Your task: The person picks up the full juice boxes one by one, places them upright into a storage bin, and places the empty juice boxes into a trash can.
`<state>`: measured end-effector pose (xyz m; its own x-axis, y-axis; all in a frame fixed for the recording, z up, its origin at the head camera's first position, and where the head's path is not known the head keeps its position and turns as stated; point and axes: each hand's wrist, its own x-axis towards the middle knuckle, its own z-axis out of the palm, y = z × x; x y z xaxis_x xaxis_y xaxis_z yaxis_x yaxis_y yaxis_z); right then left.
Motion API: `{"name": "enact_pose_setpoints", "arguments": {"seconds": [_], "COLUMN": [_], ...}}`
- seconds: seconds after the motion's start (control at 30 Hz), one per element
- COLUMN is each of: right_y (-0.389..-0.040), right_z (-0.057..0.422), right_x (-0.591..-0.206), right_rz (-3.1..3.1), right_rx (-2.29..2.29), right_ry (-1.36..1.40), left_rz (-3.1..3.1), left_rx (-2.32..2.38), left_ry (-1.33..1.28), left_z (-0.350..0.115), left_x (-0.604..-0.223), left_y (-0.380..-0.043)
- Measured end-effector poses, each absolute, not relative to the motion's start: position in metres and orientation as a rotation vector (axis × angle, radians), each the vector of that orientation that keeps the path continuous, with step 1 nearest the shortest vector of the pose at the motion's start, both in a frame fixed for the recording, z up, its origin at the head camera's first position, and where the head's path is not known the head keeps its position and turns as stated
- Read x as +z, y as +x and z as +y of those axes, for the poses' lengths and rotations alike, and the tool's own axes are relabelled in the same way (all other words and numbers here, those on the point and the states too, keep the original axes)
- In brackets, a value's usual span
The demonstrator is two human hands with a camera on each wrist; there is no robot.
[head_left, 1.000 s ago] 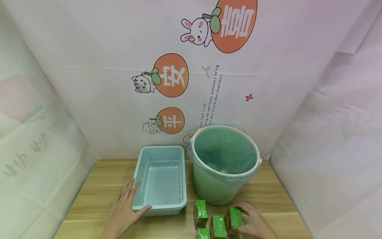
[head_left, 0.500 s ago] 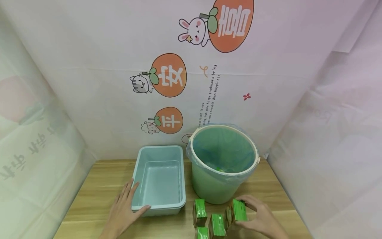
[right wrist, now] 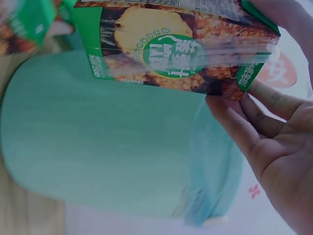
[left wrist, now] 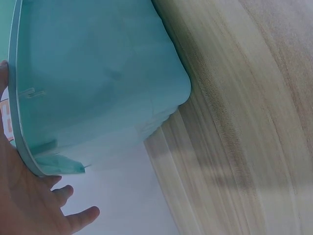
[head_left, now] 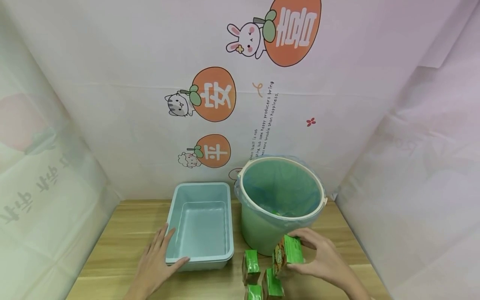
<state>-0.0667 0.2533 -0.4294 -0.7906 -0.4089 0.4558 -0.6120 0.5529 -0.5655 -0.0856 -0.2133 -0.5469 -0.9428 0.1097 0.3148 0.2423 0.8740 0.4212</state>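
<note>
My right hand (head_left: pixel 323 259) grips a green juice carton (head_left: pixel 294 249), held off the table in front of the bucket. In the right wrist view the carton (right wrist: pixel 161 49) shows a pineapple picture and a straw along its side, with the fingers (right wrist: pixel 234 120) at one end. Fingers spread, my left hand (head_left: pixel 154 264) rests at the near left corner of a light blue plastic tub (head_left: pixel 231 225). The left wrist view shows the tub's outer wall (left wrist: pixel 107 73) and that hand (left wrist: pixel 29 196) at its rim. Three more cartons (head_left: pixel 252 263) stand between tub and right hand.
A green bucket (head_left: pixel 258 233) lined with a clear bag stands behind the cartons, something small and green inside it. The wooden table (head_left: pixel 108 246) is enclosed by white printed cloth walls (head_left: pixel 127 125) at the back and sides.
My right hand has taken the carton out of the group, first to the right, then up and towards the bucket, tilting it. The left hand has stayed on the tub.
</note>
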Motion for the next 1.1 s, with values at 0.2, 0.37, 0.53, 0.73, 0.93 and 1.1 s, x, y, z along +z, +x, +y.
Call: {"name": "enact_pose_setpoints", "arguments": {"seconds": [0.2,0.37,0.53,0.73,0.93,1.1], "right_y": [-0.073,-0.082,-0.088,-0.097,-0.106,-0.115], "right_z": [0.23,0.212,0.192,0.169,0.145,0.124], "right_x": [-0.411,-0.402,-0.395,-0.39,-0.39,-0.396], "right_rz": [-2.496,-2.503,-2.482,-2.498,-2.551,-2.635], "right_rx": [1.063,1.08,1.2,1.139,1.043,1.077], "right_ry": [0.9,0.924,0.979,1.03,1.074,1.059], "left_rz": [-2.775,-2.775,-2.781,-2.77,-2.779,-2.783], "left_rx": [-0.68,-0.677,-0.681,-0.674,-0.674,-0.686], "left_ry": [-0.268,-0.272,-0.265,-0.271,-0.271,-0.26], "left_z": [-0.213,-0.212,-0.213,-0.214,-0.213,-0.213], "left_x": [-0.546,-0.549,-0.549,-0.546,-0.545,-0.546], "left_y": [-0.086,-0.085,-0.085,-0.087,-0.086,-0.086]}}
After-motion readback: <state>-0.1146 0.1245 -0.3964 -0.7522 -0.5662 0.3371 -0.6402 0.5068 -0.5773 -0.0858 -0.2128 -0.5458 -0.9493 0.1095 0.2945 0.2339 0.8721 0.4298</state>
